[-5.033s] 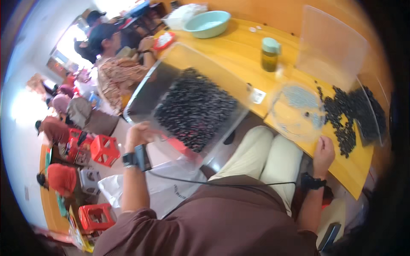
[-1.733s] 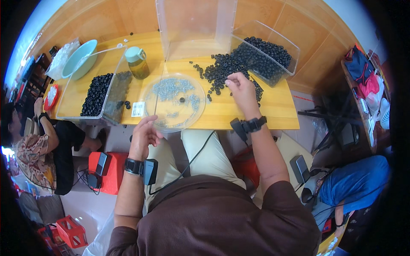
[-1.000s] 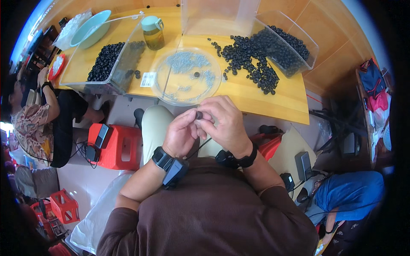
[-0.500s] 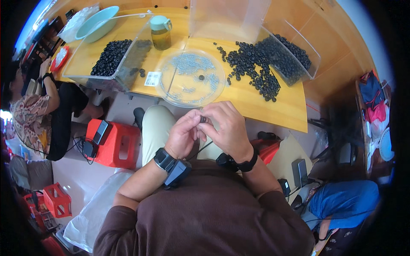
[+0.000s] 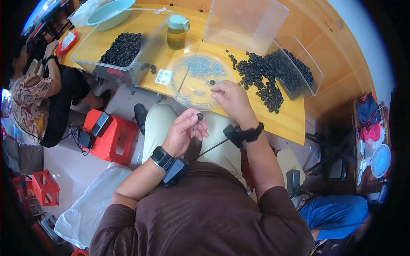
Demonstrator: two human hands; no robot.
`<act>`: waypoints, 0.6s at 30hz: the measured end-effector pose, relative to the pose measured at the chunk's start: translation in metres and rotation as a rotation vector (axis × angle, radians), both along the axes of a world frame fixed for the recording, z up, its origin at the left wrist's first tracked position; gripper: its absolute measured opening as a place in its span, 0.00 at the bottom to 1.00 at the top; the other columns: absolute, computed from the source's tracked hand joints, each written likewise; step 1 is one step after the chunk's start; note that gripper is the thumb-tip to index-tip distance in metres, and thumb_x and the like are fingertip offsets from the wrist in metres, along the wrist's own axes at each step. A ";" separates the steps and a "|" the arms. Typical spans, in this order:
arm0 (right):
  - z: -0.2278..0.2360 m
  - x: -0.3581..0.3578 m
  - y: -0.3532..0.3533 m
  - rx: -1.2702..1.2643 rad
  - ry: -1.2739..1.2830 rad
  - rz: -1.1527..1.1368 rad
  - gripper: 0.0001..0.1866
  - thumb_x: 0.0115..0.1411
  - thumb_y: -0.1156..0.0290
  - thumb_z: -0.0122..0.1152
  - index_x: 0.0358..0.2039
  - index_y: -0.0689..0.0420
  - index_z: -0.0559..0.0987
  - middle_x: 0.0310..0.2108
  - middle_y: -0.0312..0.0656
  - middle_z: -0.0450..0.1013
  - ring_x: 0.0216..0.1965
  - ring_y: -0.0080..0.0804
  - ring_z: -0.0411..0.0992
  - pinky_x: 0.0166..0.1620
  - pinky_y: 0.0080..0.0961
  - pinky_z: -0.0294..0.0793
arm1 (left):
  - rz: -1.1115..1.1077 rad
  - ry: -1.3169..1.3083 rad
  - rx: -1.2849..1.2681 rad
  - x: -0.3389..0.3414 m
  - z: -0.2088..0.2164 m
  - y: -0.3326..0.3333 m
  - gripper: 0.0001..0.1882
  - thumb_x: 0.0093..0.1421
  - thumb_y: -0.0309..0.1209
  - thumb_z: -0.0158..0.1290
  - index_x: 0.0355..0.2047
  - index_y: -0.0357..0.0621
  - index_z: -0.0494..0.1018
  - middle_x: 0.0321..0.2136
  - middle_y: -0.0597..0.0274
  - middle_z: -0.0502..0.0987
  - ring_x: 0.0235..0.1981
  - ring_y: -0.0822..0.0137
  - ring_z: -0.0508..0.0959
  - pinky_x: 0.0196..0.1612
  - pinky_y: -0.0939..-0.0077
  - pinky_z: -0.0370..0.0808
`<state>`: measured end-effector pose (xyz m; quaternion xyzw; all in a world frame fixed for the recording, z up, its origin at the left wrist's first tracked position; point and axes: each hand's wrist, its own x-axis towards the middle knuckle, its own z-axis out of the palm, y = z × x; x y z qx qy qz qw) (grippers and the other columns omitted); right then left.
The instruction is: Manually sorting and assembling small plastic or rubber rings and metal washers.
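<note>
Now holding a small black ring (image 5: 200,116) between thumb and forefinger of the left hand (image 5: 183,135), fingers pinched shut on it, other fingers curled loosely. Positioned over the lap, just below the near edge of the counter (image 5: 294,123), at about 7 o'clock from the round clear dish (image 5: 188,91).

Reaching with the right hand (image 5: 232,102) at about 2 o'clock from the left one, over the near rim of the dish. Fingers bent and close together at the tips (image 5: 215,87), pointing to 10 o'clock; cannot tell whether anything is between them. Lying just beyond these fingertips, at 11 o'clock, one more black ring (image 5: 212,82) inside the dish, among many small grey metal pieces (image 5: 200,66).

Spread loose on the counter at 2 o'clock from the right hand, a heap of black rings (image 5: 260,79), running into a tilted clear box (image 5: 299,72). Standing at 12 o'clock from the dish, a jar with a green lid (image 5: 177,32). Placed at 10 o'clock, a second clear box (image 5: 106,64) filled with black rings, and further at 11 o'clock a light green bowl (image 5: 109,10).

Sitting at the far left, at 9 o'clock, another person (image 5: 38,98) in a patterned shirt, beside a red stool (image 5: 109,136).
</note>
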<state>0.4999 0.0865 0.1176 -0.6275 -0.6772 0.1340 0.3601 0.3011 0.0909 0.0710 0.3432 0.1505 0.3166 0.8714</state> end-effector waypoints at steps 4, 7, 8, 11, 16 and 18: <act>-0.015 0.001 0.028 -0.048 -0.169 -0.026 0.08 0.49 0.70 0.56 0.28 0.58 0.80 0.29 0.46 0.74 0.34 0.44 0.72 0.40 0.37 0.70 | 0.010 -0.019 -0.025 -0.003 -0.002 0.000 0.10 0.62 0.36 0.45 0.37 0.42 0.66 0.28 0.57 0.75 0.27 0.67 0.77 0.28 0.82 0.72; -0.020 -0.005 0.039 -0.099 -0.220 -0.034 0.08 0.49 0.69 0.56 0.26 0.58 0.80 0.27 0.47 0.74 0.33 0.45 0.73 0.39 0.37 0.71 | 0.023 -0.024 -0.028 -0.006 0.000 0.001 0.10 0.62 0.36 0.45 0.37 0.42 0.66 0.28 0.57 0.75 0.27 0.67 0.77 0.27 0.81 0.72; -0.021 -0.006 0.042 -0.127 -0.208 -0.044 0.08 0.49 0.69 0.57 0.25 0.57 0.80 0.26 0.47 0.74 0.33 0.45 0.73 0.39 0.37 0.71 | 0.026 -0.017 -0.033 -0.006 0.001 0.001 0.10 0.62 0.35 0.45 0.37 0.42 0.66 0.28 0.57 0.75 0.26 0.67 0.77 0.27 0.81 0.72; -0.023 -0.011 0.047 -0.168 -0.317 -0.054 0.07 0.48 0.69 0.57 0.24 0.57 0.81 0.25 0.47 0.75 0.32 0.45 0.74 0.38 0.38 0.71 | 0.023 -0.008 -0.038 -0.006 -0.002 0.003 0.10 0.61 0.36 0.45 0.37 0.41 0.66 0.28 0.56 0.75 0.27 0.66 0.77 0.28 0.80 0.73; -0.024 -0.010 0.055 -0.243 -0.423 -0.078 0.06 0.46 0.70 0.57 0.23 0.55 0.81 0.25 0.48 0.75 0.32 0.44 0.74 0.37 0.37 0.71 | 0.015 -0.009 -0.041 -0.006 -0.005 0.004 0.11 0.61 0.36 0.45 0.36 0.41 0.66 0.29 0.54 0.75 0.27 0.65 0.77 0.28 0.79 0.74; -0.024 -0.009 0.054 -0.260 -0.443 -0.084 0.06 0.45 0.70 0.57 0.23 0.55 0.81 0.25 0.48 0.75 0.32 0.44 0.74 0.37 0.37 0.71 | 0.005 -0.012 -0.031 -0.005 -0.005 0.005 0.10 0.61 0.35 0.45 0.36 0.41 0.66 0.29 0.54 0.75 0.27 0.65 0.77 0.28 0.79 0.74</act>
